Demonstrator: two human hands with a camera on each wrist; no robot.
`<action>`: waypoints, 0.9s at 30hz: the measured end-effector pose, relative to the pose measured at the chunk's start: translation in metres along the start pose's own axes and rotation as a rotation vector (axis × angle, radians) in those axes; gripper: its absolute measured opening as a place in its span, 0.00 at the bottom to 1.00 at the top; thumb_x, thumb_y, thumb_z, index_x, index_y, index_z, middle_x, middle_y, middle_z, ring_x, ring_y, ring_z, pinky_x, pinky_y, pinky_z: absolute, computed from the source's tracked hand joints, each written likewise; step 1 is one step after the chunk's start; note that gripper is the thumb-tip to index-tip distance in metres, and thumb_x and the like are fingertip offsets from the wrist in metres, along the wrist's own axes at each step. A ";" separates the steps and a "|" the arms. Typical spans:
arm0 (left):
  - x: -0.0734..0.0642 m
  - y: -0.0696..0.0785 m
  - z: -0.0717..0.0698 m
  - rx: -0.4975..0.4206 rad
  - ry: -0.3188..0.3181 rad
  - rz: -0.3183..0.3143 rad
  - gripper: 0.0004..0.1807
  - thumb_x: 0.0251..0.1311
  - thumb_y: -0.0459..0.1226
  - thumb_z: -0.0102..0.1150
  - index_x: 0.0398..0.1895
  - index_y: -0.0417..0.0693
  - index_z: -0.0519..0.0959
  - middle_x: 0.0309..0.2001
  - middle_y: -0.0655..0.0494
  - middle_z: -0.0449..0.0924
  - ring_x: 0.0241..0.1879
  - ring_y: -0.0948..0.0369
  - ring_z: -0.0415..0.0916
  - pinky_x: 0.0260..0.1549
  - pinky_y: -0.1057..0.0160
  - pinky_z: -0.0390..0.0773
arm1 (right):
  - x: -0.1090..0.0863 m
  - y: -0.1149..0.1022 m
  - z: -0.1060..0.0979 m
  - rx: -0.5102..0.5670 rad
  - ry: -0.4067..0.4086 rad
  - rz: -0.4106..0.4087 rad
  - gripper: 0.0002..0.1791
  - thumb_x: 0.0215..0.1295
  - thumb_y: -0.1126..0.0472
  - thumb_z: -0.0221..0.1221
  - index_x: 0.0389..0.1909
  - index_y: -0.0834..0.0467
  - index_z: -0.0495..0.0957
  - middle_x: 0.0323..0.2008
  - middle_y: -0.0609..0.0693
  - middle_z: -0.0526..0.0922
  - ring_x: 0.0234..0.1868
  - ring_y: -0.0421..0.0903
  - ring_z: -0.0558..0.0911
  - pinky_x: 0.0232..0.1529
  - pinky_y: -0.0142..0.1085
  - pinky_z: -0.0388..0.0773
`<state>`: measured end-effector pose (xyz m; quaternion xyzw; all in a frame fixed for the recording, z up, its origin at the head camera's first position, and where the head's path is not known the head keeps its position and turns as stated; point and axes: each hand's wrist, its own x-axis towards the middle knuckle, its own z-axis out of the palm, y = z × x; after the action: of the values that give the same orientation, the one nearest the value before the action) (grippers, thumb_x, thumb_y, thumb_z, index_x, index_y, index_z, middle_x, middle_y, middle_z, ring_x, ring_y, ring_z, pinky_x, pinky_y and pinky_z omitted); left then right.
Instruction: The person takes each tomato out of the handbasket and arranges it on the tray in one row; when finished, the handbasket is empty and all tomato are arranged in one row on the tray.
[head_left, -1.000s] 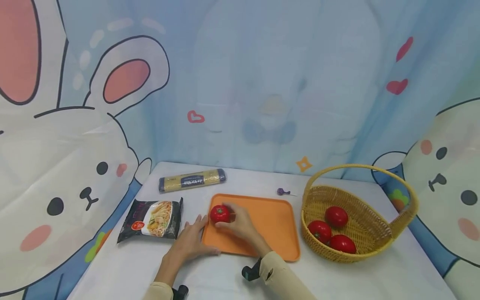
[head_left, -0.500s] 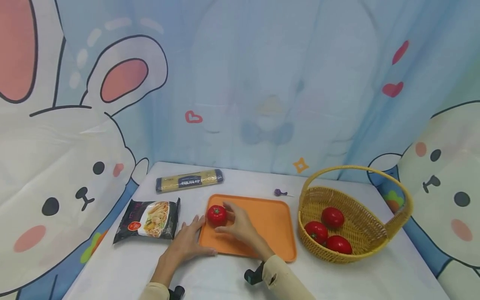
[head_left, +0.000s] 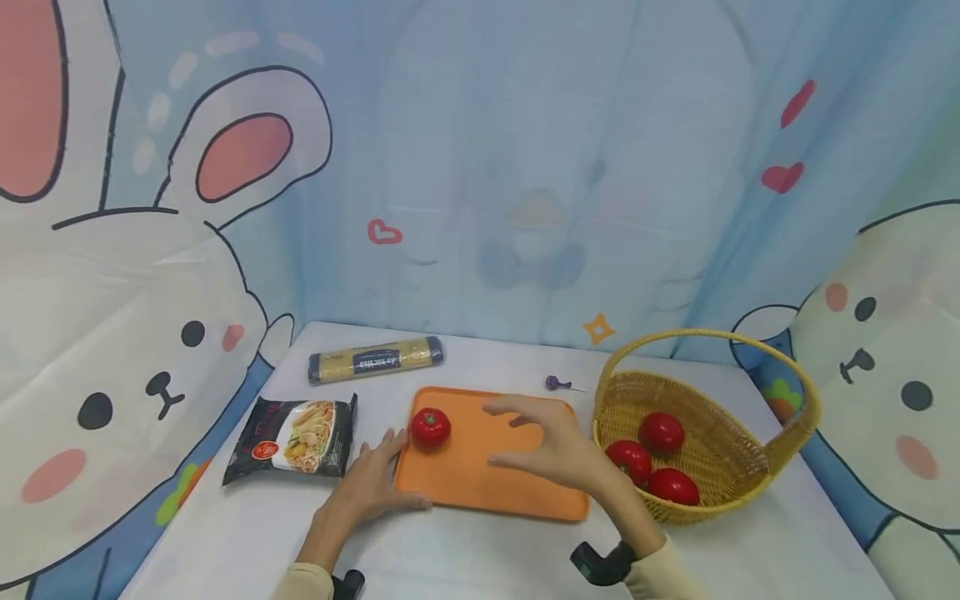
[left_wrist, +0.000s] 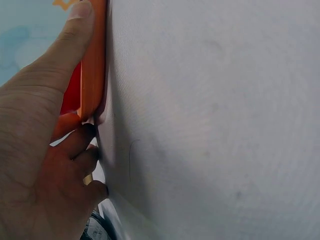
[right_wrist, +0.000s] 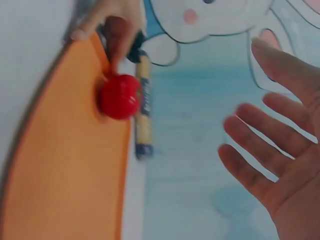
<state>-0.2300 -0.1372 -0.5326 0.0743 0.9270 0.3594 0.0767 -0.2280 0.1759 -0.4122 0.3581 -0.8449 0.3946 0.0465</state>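
Note:
A red tomato (head_left: 431,428) sits at the left end of an orange tray (head_left: 480,483) on the white table. My left hand (head_left: 372,482) rests at the tray's near left corner, thumb along the front edge and fingers by the left side. In the left wrist view the thumb touches the orange rim (left_wrist: 94,65). Over the tray's right half is my right hand (head_left: 551,442), fingers spread and holding nothing. The right wrist view shows its bare palm and parted fingers (right_wrist: 255,140), well apart from the tomato.
Right of the tray stands a wicker basket (head_left: 731,450) with a tall handle and three tomatoes (head_left: 662,432) inside. A black noodle packet (head_left: 292,437) lies left of the left hand. Behind are a spaghetti pack (head_left: 377,360) and a small purple item (head_left: 555,383) with a thin pin-like end.
My right hand has let go of the tomato and moved right, toward the basket, with its fingers spreading. The tomato stays on the tray, and the left hand keeps its place at the corner.

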 end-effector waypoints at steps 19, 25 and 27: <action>-0.002 -0.001 -0.001 0.002 -0.009 0.023 0.67 0.41 0.61 0.87 0.84 0.47 0.64 0.83 0.33 0.55 0.79 0.21 0.46 0.76 0.22 0.53 | -0.089 0.075 -0.111 0.213 0.262 0.186 0.19 0.70 0.72 0.69 0.60 0.67 0.83 0.55 0.63 0.89 0.55 0.40 0.89 0.54 0.30 0.88; -0.002 -0.001 -0.002 0.009 -0.015 -0.007 0.68 0.41 0.62 0.88 0.85 0.50 0.64 0.84 0.34 0.55 0.78 0.19 0.45 0.73 0.19 0.54 | -0.102 0.101 -0.113 0.036 0.170 0.334 0.23 0.68 0.62 0.74 0.62 0.64 0.83 0.56 0.62 0.89 0.56 0.48 0.89 0.52 0.30 0.88; -0.002 0.000 -0.002 0.005 -0.015 -0.007 0.68 0.41 0.62 0.88 0.85 0.50 0.64 0.84 0.34 0.55 0.78 0.19 0.45 0.73 0.18 0.54 | -0.104 0.106 -0.110 0.000 0.132 0.387 0.25 0.66 0.60 0.76 0.62 0.63 0.84 0.56 0.62 0.89 0.57 0.56 0.88 0.52 0.31 0.88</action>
<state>-0.2281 -0.1389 -0.5314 0.0739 0.9276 0.3562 0.0847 -0.2419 0.3580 -0.4416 0.1626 -0.8929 0.4191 0.0252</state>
